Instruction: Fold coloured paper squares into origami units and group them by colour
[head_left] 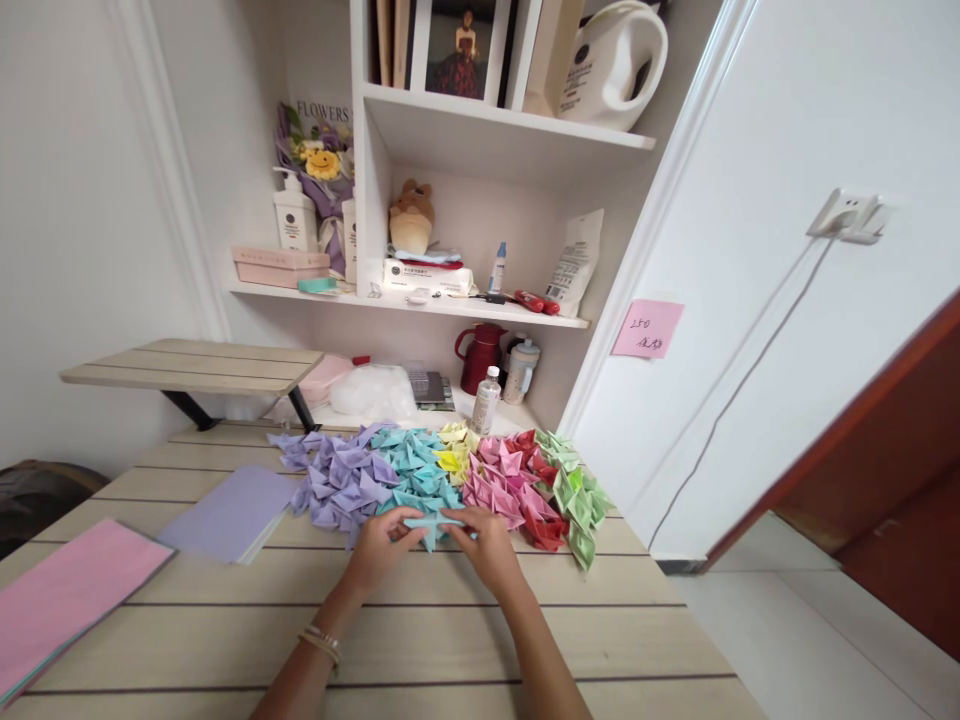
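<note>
Between my two hands is a small light blue folded paper piece (433, 522), raised a little above the table. My left hand (386, 545) pinches its left end, with thumb and fingers together. At its right end, my right hand (480, 542) grips the paper the same way. Just beyond the hands lies a heap of folded paper pieces grouped by colour: purple ones (341, 480), blue ones (412, 465), yellow ones (452, 458), pink ones (499, 480), red ones (546, 530) and green ones (581, 505).
Purple paper sheets (229, 510) and pink sheets (75, 600) lie left on the slatted wooden table (420, 640). A small raised stand (195, 365) stands at the back left. Behind the heap are a plastic bottle (486, 400), a red jug (481, 358) and filled shelves (480, 312).
</note>
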